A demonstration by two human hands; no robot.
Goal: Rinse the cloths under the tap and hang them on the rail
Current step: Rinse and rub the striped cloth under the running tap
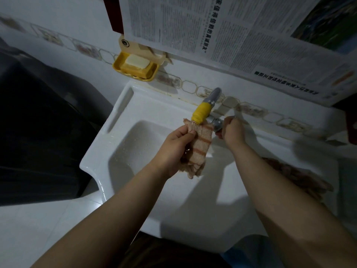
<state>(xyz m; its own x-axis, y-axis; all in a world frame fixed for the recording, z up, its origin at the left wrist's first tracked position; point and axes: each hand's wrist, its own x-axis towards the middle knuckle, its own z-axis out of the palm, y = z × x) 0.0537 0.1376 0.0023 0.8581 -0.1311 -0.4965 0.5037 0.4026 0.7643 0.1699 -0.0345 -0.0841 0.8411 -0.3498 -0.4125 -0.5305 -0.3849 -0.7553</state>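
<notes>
The left hand (174, 146) grips a striped cloth (200, 144) near its upper edge, fingers and thumb pinched around the fabric so the rest hangs free over the basin of the sink (108, 147). Its top edge sits right under the yellow sleeve on the spout of the tap (201, 112), which looks chosen so that water would run down the full length of the cloth and drain straight into the basin rather than onto the ledge. The right hand (230, 130) is curled around the metal tap handle (217, 125) just beside the spout, a grip suited to turning the water on or off; no stream can be made out in this dim view, so whether water is flowing cannot be told. A 2nd cloth (297, 176) lies bunched on the sink's right ledge, near the right forearm, probably parked there within reach for its turn. A yellow soap dish (135, 69) with a bar in it hangs on the wall tiles to the left, and sheets of newspaper (222, 29) cover the wall above. No rail is in view, so hanging appears not yet begun.
</notes>
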